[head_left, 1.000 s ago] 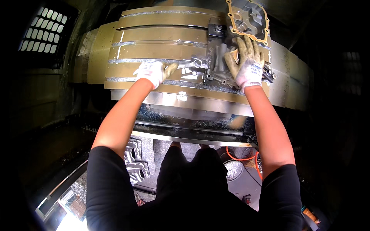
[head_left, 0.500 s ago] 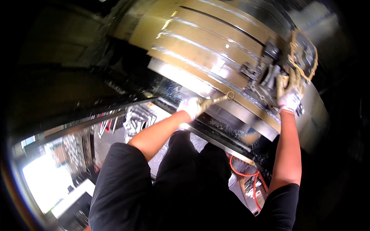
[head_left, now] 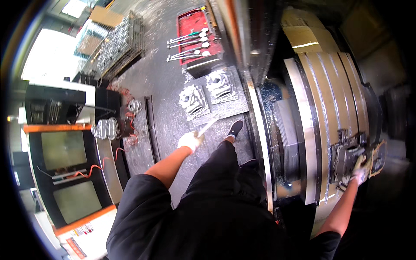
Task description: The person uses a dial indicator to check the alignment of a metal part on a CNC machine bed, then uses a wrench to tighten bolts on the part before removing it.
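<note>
Left hand, white-gloved (head_left: 190, 141): closed around a slim, bright metal tool (head_left: 209, 126) above the dark floor (head_left: 173, 121). Right hand, gloved (head_left: 359, 170): at the tan-rimmed grey metal casting (head_left: 378, 157), beside the slotted brown machine table (head_left: 331, 112); grip cannot be determined. Step: apparently tool transfer. Next move calls for controlled tool placement.

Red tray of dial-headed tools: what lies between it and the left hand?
In the head view, two silver castings lie side by side in the stretch between the left hand and the red tray.
</note>
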`<state>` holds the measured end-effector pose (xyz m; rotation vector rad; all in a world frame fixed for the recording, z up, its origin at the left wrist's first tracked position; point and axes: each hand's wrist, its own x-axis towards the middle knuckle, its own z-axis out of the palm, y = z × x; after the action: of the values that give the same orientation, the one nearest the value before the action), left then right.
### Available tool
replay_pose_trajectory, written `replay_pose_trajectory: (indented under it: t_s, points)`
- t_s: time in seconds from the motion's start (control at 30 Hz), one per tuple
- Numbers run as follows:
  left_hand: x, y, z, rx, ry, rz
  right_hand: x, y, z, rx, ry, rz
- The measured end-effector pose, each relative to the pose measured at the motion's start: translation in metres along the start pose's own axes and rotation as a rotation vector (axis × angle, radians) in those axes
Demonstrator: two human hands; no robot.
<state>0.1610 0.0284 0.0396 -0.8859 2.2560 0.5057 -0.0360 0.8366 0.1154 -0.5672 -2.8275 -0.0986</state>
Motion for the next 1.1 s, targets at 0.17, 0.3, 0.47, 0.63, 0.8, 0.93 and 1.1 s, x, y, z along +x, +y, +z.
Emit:
replay_pose_trajectory:
  t_s: [0.17,0.3,0.47,0.63,0.8,0.93,1.1]
  points:
    - [0.04,-0.12,0.009,-0.474,0.285,-0.133,-0.088,-0.095,0.01,0.226,0.214,-0.118]
    - [0.099,-0.156,0.0,-0.902,0.267,-0.197,-0.175,-0.208,0.038,0.76,-0.627,0.412]
    - [0.187,-0.15,-0.07,-0.748,0.218,-0.19,-0.282,-0.421,0.038,0.825,-0.928,0.118]
    - [0.243,-0.098,-0.161,-0.377,0.086,0.196,-0.302,-0.66,0.003,1.062,-1.595,0.066]
    - [0.314,-0.067,-0.224,-0.141,0.224,0.501,-0.288,-0.78,-0.005,1.057,-1.539,-0.146]
    - [0.412,-0.064,-0.272,0.051,0.142,0.538,-0.286,-0.768,0.006,0.934,-1.423,-0.066]
    - [0.512,-0.031,-0.291,0.276,0.139,0.581,-0.293,-0.715,0.019,0.757,-1.331,0.156]
